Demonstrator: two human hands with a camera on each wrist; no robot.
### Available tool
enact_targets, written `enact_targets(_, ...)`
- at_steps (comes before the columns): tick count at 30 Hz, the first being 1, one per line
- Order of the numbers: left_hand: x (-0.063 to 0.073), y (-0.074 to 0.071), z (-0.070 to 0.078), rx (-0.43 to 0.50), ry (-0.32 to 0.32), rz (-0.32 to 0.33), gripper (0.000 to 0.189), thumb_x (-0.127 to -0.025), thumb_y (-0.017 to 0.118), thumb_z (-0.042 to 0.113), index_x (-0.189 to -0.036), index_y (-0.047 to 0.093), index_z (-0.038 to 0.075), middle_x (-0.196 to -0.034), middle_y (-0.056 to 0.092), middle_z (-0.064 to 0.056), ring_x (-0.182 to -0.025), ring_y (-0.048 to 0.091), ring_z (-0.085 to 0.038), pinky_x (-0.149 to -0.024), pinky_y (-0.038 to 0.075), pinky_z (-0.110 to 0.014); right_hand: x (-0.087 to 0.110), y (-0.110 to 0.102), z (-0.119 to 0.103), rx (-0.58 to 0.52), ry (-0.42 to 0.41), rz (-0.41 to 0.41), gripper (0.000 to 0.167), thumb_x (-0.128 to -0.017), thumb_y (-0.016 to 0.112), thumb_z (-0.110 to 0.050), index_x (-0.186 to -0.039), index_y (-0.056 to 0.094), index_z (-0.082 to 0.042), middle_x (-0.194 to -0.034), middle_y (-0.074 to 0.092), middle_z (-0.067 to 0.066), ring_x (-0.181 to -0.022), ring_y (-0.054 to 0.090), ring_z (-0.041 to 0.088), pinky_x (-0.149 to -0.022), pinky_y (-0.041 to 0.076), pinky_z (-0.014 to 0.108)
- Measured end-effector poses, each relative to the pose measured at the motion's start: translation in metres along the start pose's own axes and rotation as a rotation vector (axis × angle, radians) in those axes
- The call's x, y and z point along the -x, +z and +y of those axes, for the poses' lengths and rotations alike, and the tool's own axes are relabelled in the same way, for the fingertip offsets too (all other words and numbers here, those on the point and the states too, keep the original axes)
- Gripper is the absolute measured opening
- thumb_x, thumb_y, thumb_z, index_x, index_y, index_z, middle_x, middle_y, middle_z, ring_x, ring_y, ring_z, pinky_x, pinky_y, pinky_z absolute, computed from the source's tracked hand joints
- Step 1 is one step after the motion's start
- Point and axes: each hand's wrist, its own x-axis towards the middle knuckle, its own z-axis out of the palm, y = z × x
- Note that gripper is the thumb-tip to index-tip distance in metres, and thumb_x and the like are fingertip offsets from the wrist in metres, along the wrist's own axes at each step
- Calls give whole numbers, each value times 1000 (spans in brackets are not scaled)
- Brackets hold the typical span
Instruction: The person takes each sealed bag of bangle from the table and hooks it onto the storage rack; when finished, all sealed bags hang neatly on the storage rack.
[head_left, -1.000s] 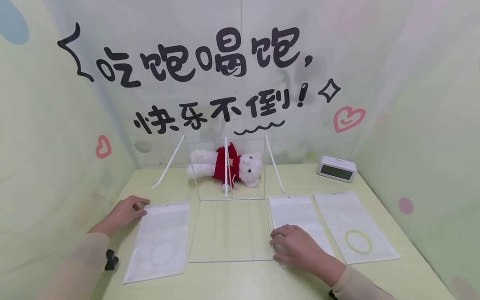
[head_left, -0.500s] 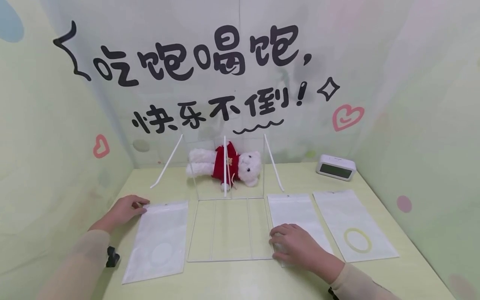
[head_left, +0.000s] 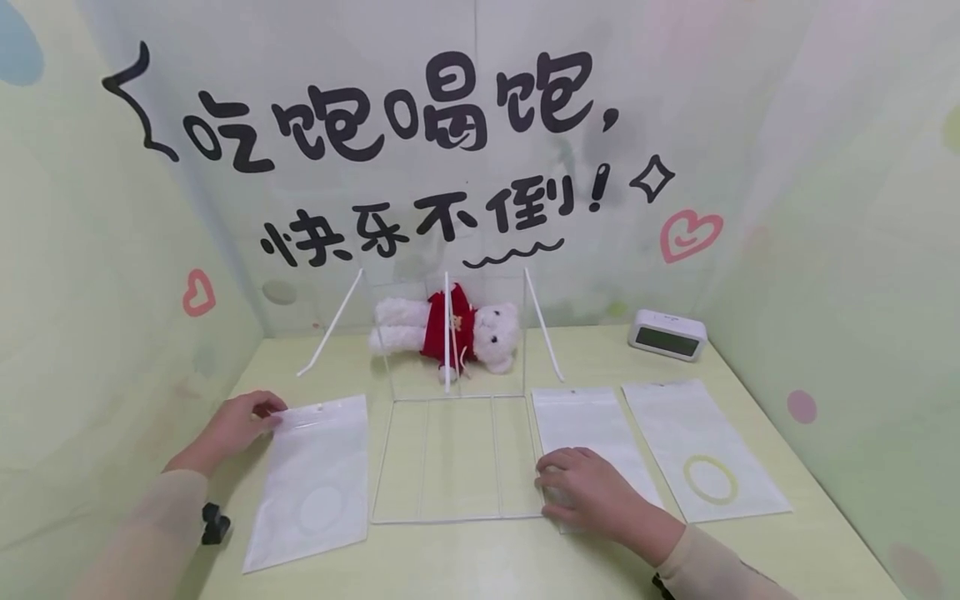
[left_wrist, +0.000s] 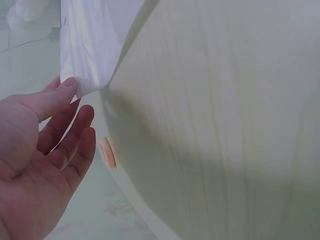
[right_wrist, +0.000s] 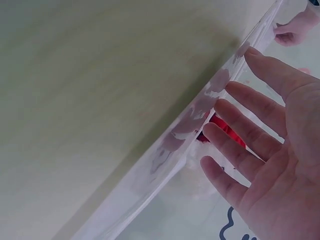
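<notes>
At the left of the table, my left hand (head_left: pixel 234 429) pinches the top left corner of a flat white zip bag (head_left: pixel 311 458) with a pale ring printed on it. The left wrist view shows the thumb (left_wrist: pixel 57 100) over that corner and the other fingers loosely bent below. My right hand (head_left: pixel 592 496) lies on a second white bag (head_left: pixel 581 417), covering its lower part. Seen from the right wrist, its fingers are spread and nearly straight, fingertips at the bag's surface (right_wrist: pixel 165 150). A third white bag (head_left: pixel 705 454) with a yellow ring lies to the right.
Between the bags stands a white wire rack (head_left: pixel 420 522) with three sloping prongs. Behind it a white plush bear (head_left: pixel 495 329) in a red top lies on its side. A white digital clock (head_left: pixel 667 335) stands back right. Printed fabric walls enclose the table.
My left hand has taken hold of the left bag's corner, and the bag's upper edge has shifted slightly. The right hand stays on its bag. The head view has swung slightly.
</notes>
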Motion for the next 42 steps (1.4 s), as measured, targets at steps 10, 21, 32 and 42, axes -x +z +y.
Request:
enact_targets(10, 10, -12, 7, 5, 30, 16, 16, -96, 74, 16, -111, 71, 10, -103, 73, -6, -94, 66, -22, -76, 55, -24, 0, 3, 1, 12, -3, 10, 28, -80, 85, -36, -102, 80, -20, -115, 73, -3, -112, 66, 17, -94, 57, 42)
enact_targets(21, 29, -31, 24, 27, 50, 82, 20, -99, 71, 25, -114, 72, 12, -105, 75, -7, -90, 64, -9, -68, 55, -21, 1, 2, 1, 24, -14, 19, 29, -79, 85, -38, -102, 80, -20, -115, 72, -4, -113, 66, 17, -95, 56, 40)
enact_targets(32, 41, -50, 49, 40, 123, 180, 18, -100, 69, 26, -113, 74, 14, -105, 76, -8, -82, 64, -1, -68, 54, -17, 0, 0, 1, 47, -20, 13, 30, -79, 84, -39, -102, 80, -20, -115, 72, -3, -112, 67, 16, -96, 56, 39)
enact_targets(42, 54, -67, 81, 54, 121, 214, 20, -99, 71, 30, -113, 74, 17, -103, 75, -7, -82, 64, 1, -65, 55, -17, 1, 0, 2, 31, -14, 3, 29, -80, 83, -38, -103, 80, -21, -116, 72, -3, -113, 67, 17, -96, 56, 40)
